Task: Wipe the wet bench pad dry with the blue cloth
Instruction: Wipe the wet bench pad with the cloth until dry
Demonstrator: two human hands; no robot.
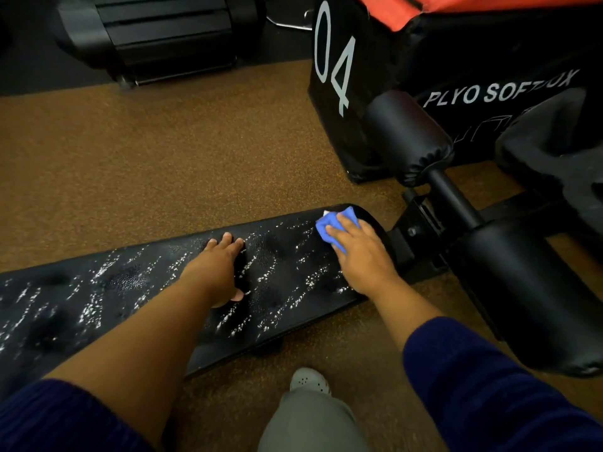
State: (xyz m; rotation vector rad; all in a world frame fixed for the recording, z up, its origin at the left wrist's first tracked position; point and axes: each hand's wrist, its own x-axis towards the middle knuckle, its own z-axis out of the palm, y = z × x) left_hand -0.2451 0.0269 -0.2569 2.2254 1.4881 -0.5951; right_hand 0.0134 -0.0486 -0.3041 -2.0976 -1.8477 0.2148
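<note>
The bench pad [137, 288] runs across the lower half of the view as a long, flat black slab with a rounded end at the right. Its cover looks like smooth, slightly pebbled vinyl, and it is speckled along its length with white streaks and beads of wet that catch the light. A few shallow dimples show in the surface at the left.

Near the middle of the pad the left hand [219, 265] lies flat on the vinyl, fingers straight and together, pointing away from the person, thumb splayed toward the near edge. It grasps nothing and only rests on the pad.

Further right, at the rounded end of the pad, the right hand [359, 252] presses down on the blue cloth [329, 228]. The cloth is a soft, bunched wad, mostly covered by the palm, with folds sticking out beyond the fingertips and a small white tag at its far edge. The fingers lie spread over it, slightly bent; whether they grip the cloth or only push on it I cannot tell. The two hands are well apart, with a wet stretch of pad between them.

Both forearms come out of dark blue knitted sleeves [489, 396]. The floor [163, 158] is brown, grainy and speckled. To the right of the pad stand black padded rollers [408, 135] on a metal bar, and behind them a black soft box [359, 76] with white lettering.
</note>
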